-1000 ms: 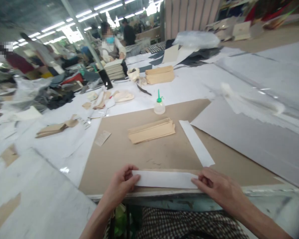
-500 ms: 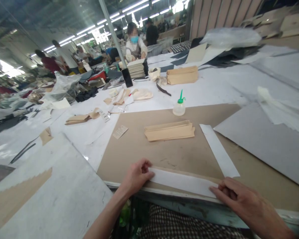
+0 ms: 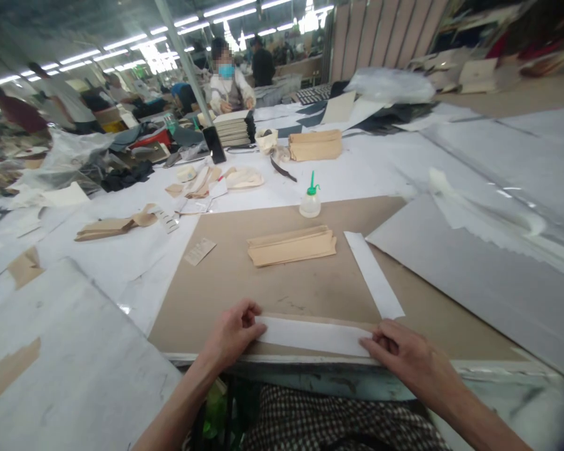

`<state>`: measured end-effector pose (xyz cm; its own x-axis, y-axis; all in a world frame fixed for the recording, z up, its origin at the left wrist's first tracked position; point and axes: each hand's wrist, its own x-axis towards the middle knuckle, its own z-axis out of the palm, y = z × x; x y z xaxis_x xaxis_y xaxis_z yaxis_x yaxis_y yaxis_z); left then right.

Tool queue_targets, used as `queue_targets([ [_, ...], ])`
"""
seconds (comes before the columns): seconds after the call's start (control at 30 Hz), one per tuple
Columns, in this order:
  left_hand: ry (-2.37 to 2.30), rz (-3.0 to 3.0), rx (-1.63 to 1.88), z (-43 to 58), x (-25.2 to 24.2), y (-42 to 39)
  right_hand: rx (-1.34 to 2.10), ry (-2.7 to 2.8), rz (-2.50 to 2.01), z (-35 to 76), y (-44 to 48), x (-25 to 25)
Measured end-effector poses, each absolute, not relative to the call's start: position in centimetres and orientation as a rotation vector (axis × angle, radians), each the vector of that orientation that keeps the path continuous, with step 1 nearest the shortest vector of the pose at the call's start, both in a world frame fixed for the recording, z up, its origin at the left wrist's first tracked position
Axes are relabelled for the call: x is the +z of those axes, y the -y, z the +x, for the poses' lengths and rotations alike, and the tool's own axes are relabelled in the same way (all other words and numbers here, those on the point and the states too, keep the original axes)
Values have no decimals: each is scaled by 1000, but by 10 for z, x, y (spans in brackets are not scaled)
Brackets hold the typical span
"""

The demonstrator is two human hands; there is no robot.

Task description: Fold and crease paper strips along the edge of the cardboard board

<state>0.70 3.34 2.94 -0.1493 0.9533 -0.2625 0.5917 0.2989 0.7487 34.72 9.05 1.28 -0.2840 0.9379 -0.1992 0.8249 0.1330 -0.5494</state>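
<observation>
A long white strip [image 3: 314,337] lies near the board's front edge, with a thin tan margin showing along its far side. My left hand [image 3: 237,332] pinches its left end between thumb and curled fingers. At the right end, my right hand [image 3: 397,343] grips it the same way. Beyond the strip is a small stack of tan strips [image 3: 292,246]. Another white strip [image 3: 373,275] lies slanted on the brown board [image 3: 216,300], just past my right hand. Behind the stack stands a clear squeeze bottle [image 3: 310,203] with a green spout.
A large grey sheet [image 3: 470,275] overlaps the board's right side. A small printed card [image 3: 200,251] lies at its left. More tan pieces [image 3: 314,145] and a phone [image 3: 214,145] are farther back. Across the table a masked person [image 3: 230,88] stands by a stack of dark-edged sheets [image 3: 232,128].
The view has turned to the right, so everything sits further left in the picture. Both hands keep their hold on the white strip's ends.
</observation>
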Motion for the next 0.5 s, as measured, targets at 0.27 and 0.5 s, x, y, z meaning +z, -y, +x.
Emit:
queue_targets([
  [0.27, -1813, 1389, 572, 1, 19, -33, 787, 2229, -1766, 343, -85, 22],
  [0.5, -1827, 1319, 557, -6, 5, -33, 817, 2209, -1778, 343, -82, 23],
])
